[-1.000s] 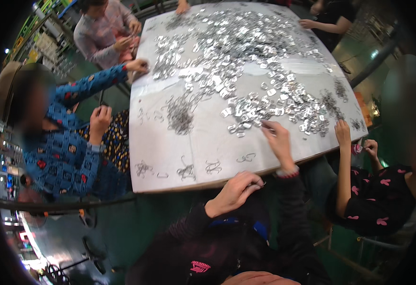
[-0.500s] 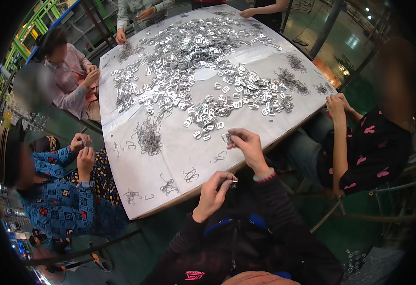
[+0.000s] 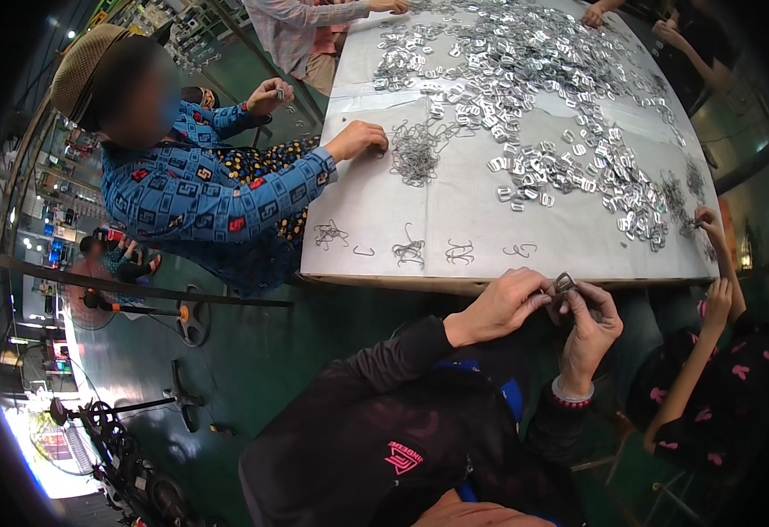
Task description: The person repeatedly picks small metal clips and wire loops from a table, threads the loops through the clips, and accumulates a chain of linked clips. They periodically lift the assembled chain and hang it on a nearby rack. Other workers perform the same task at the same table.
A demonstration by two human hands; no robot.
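Observation:
My hands meet just off the near edge of the table. My right hand (image 3: 593, 321) pinches a small silver metal buckle (image 3: 564, 281), a rounded frame with an opening, which stands up between the fingertips. My left hand (image 3: 509, 303) is closed right beside it, thumb against fingers; what it holds is hidden at the fingertips. Small bunches of bent wire hooks (image 3: 460, 252) lie on the white table cover (image 3: 349, 193) closest to me. Beyond them spreads a large heap of similar silver buckles (image 3: 525, 66).
A tangled pile of wire hooks (image 3: 415, 154) lies left of the buckles. At the left, a person in a blue patterned shirt (image 3: 218, 189) reaches onto the table. Another person in black and pink (image 3: 709, 378) sits close at my right. A standing fan (image 3: 193, 316) is behind on the left.
The view has swung left. My right hand has come back from the table with a buckle and now meets my left hand. The person in blue has lowered one hand to the table.

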